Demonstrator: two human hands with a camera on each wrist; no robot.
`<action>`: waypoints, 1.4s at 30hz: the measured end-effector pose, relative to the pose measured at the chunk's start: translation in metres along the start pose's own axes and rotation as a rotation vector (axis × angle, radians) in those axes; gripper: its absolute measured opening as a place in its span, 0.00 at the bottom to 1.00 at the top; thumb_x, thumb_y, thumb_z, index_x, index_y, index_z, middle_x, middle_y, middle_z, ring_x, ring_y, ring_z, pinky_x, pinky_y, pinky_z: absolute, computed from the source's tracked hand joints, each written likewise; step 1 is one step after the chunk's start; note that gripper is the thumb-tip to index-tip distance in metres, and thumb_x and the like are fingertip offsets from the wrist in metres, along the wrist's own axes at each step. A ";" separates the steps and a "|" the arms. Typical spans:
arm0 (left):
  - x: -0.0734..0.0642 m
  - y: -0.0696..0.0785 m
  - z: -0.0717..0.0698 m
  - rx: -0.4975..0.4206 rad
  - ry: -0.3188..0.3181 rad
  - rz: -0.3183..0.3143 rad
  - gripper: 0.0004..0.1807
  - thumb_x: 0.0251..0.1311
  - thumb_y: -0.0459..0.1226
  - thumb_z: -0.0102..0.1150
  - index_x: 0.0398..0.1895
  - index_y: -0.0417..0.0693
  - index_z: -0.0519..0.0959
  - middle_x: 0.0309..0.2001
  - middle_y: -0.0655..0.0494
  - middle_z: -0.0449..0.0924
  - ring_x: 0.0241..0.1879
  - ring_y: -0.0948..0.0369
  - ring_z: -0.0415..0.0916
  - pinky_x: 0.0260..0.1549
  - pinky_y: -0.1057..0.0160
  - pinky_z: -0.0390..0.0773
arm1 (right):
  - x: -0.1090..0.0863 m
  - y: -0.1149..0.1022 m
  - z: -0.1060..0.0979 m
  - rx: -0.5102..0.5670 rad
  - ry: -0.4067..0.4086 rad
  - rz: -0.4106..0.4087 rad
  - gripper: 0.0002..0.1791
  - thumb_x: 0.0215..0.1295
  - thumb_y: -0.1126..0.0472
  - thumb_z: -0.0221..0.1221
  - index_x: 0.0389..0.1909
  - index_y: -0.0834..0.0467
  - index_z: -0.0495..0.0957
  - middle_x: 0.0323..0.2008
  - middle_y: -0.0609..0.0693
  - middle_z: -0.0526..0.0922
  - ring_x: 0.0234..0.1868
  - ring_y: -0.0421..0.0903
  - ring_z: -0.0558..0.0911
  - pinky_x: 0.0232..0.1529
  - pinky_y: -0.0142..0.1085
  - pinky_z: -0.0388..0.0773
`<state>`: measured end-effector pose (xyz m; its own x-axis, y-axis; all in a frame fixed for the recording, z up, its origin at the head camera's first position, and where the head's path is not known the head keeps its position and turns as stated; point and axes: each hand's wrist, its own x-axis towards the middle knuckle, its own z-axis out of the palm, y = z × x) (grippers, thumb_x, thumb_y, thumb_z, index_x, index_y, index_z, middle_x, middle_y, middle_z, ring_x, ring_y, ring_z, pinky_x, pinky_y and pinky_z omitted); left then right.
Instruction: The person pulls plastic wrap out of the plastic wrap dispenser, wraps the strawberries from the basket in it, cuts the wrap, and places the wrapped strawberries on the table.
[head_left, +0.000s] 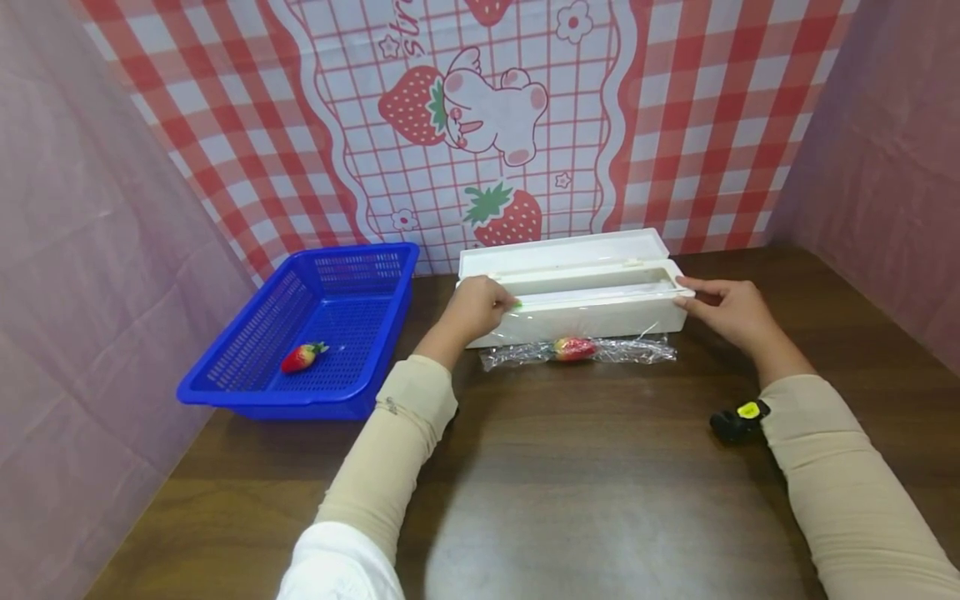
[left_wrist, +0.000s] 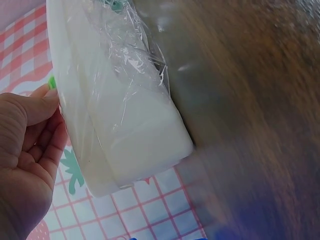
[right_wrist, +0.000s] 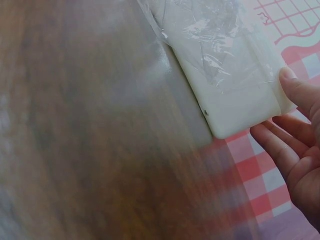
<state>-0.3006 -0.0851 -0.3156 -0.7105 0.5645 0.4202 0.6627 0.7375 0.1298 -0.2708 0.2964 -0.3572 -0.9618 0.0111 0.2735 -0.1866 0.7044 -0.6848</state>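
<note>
A long white cling film dispenser (head_left: 573,318) stands at the back of the table with its lid (head_left: 562,252) raised. Clear film hangs down its front. Below, a red strawberry (head_left: 575,348) lies on the table within crumpled cling film (head_left: 510,356). My left hand (head_left: 476,307) is at the dispenser's left part, thumb and finger pinching a small green slider (left_wrist: 52,82) on the upper front edge. With thumb and fingers, my right hand (head_left: 731,312) holds the dispenser's right end; in the right wrist view the thumb (right_wrist: 292,82) presses its corner.
A blue plastic basket (head_left: 408,287) sits to the left, with one strawberry (head_left: 302,357) inside. A checked cloth (head_left: 690,125) with strawberry prints hangs behind the wooden table (head_left: 600,483). A black strap (head_left: 731,425) with a yellow label is on my right wrist.
</note>
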 end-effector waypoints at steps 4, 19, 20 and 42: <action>-0.001 -0.003 0.001 -0.001 0.001 0.014 0.06 0.59 0.33 0.64 0.35 0.47 0.89 0.33 0.53 0.87 0.36 0.56 0.83 0.43 0.58 0.79 | 0.000 0.000 0.000 -0.001 -0.004 -0.001 0.31 0.63 0.44 0.63 0.61 0.60 0.75 0.54 0.69 0.77 0.43 0.54 0.72 0.38 0.31 0.72; -0.002 -0.007 -0.001 -0.027 -0.041 -0.015 0.07 0.59 0.31 0.63 0.36 0.46 0.89 0.35 0.53 0.87 0.37 0.57 0.83 0.43 0.59 0.80 | 0.001 0.000 0.000 0.003 -0.028 0.016 0.33 0.63 0.42 0.62 0.63 0.59 0.74 0.56 0.70 0.75 0.47 0.55 0.73 0.42 0.35 0.70; -0.002 -0.007 -0.001 -0.025 -0.045 -0.019 0.07 0.60 0.31 0.63 0.37 0.46 0.89 0.35 0.53 0.87 0.37 0.57 0.83 0.43 0.60 0.80 | 0.001 0.000 0.000 0.001 -0.026 0.016 0.33 0.63 0.42 0.62 0.62 0.59 0.74 0.56 0.70 0.75 0.47 0.55 0.73 0.41 0.34 0.70; -0.007 -0.009 -0.003 -0.052 -0.034 -0.048 0.07 0.59 0.31 0.63 0.36 0.47 0.89 0.36 0.54 0.87 0.39 0.57 0.84 0.45 0.61 0.80 | 0.001 0.001 0.000 -0.002 -0.002 0.005 0.32 0.63 0.44 0.63 0.61 0.59 0.75 0.53 0.70 0.78 0.42 0.54 0.71 0.33 0.25 0.68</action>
<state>-0.3009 -0.0964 -0.3166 -0.7488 0.5418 0.3818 0.6384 0.7445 0.1956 -0.2720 0.2972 -0.3580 -0.9630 0.0130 0.2690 -0.1817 0.7061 -0.6844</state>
